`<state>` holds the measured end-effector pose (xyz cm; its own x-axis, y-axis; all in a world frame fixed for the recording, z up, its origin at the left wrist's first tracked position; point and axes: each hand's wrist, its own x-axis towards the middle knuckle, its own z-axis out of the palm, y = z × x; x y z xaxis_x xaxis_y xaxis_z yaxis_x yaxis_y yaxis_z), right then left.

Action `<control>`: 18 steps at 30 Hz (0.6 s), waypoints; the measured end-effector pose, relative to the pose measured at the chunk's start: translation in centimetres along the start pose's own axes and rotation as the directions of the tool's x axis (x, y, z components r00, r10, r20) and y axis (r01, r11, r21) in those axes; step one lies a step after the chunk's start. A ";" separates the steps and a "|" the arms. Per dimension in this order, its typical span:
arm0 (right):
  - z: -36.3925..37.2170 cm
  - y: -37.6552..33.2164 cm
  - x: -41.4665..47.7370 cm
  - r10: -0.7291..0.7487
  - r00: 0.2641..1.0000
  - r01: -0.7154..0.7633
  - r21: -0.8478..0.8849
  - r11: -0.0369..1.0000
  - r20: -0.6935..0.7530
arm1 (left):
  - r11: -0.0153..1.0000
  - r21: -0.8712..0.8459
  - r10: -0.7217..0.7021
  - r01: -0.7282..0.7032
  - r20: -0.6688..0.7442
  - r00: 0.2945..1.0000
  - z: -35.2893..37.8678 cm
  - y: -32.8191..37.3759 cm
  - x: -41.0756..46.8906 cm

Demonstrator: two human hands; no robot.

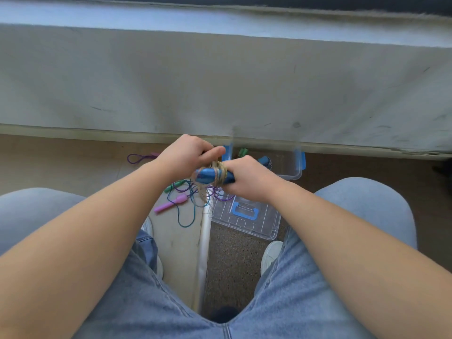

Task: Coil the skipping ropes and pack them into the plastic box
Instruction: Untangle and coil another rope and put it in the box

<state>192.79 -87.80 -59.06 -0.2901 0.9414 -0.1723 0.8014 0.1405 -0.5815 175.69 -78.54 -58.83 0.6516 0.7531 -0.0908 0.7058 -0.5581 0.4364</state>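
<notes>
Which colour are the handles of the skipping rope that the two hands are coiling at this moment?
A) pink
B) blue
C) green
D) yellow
B: the right hand keeps its grip on the blue handles while the left hand winds tan rope around them; the pink handle and green handle lie on the floor.

A scuffed pale wall (220,77) meets tan floor (61,162) beside dark speckled flooring (232,265).

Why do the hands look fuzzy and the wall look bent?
In the head view, the left hand and right hand smear from moving while winding tan cord around the blue rope handles; the wide-angle lens bows the pale grey wall.
</notes>
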 end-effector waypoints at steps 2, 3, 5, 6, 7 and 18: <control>-0.2 0.2 0.1 0.069 0.987 -0.049 0.140 0.989 -0.145 | 0.990 -0.055 -0.128 0.129 0.028 0.991 0.2 -0.5 -0.1; -0.4 0.3 0.1 0.116 0.970 -0.074 0.197 0.978 -0.213 | 0.986 -0.041 -0.158 0.159 0.035 0.987 0.4 -0.7 -0.3; -0.7 0.7 0.3 0.227 0.925 -0.141 0.280 0.950 -0.305 | 0.990 0.025 -0.142 0.141 0.059 0.988 0.9 -0.6 -0.8; -0.8 1.1 0.5 0.286 0.901 -0.190 0.296 0.936 -0.327 | 0.993 0.042 -0.110 0.106 0.093 0.990 1.2 -0.4 -1.1; -0.9 1.6 0.6 0.347 0.876 -0.251 0.296 0.922 -0.336 | 0.997 0.048 -0.065 0.059 0.139 0.988 1.4 0.0 -1.4; 0.3 0.9 0.4 0.125 0.985 -0.088 -0.282 0.955 0.118 | 0.949 0.217 0.240 -0.227 -0.036 0.970 0.1 1.1 -0.5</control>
<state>193.25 -87.42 -59.94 -0.2471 0.9087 -0.3364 0.9387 0.1383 -0.3159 176.16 -79.56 -58.36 0.7918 0.6088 0.0489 0.5822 -0.7765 0.2411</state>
